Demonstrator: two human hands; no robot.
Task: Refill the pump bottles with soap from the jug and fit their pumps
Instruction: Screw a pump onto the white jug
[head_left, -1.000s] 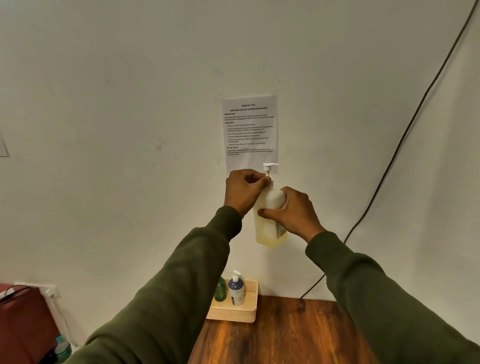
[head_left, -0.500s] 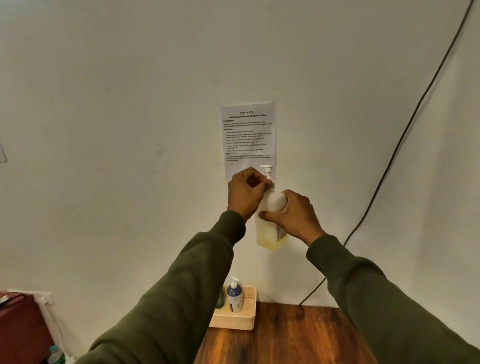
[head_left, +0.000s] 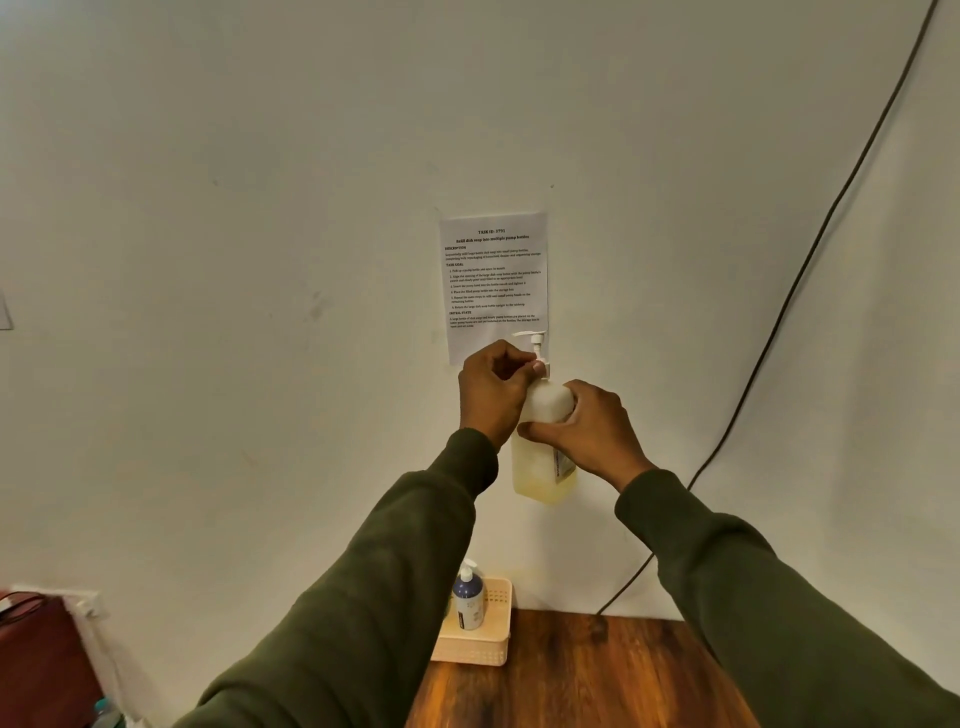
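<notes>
Pump bottle (head_left: 540, 457), partly filled with yellowish soap, held upright in the air before the wall, well above the bench (head_left: 587, 675). My right hand (head_left: 592, 436) grips its body; my left hand (head_left: 491, 397) pinches the collar of the white pump (head_left: 536, 349) at its neck. Below, a beige basket (head_left: 491, 642) on the bench holds a dark blue pump bottle (head_left: 469, 597). A printed sheet (head_left: 493, 275) hangs on the wall.

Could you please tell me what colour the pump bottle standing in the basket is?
Dark blue with a white pump, seen in the head view: pump bottle, cream basket.
</notes>
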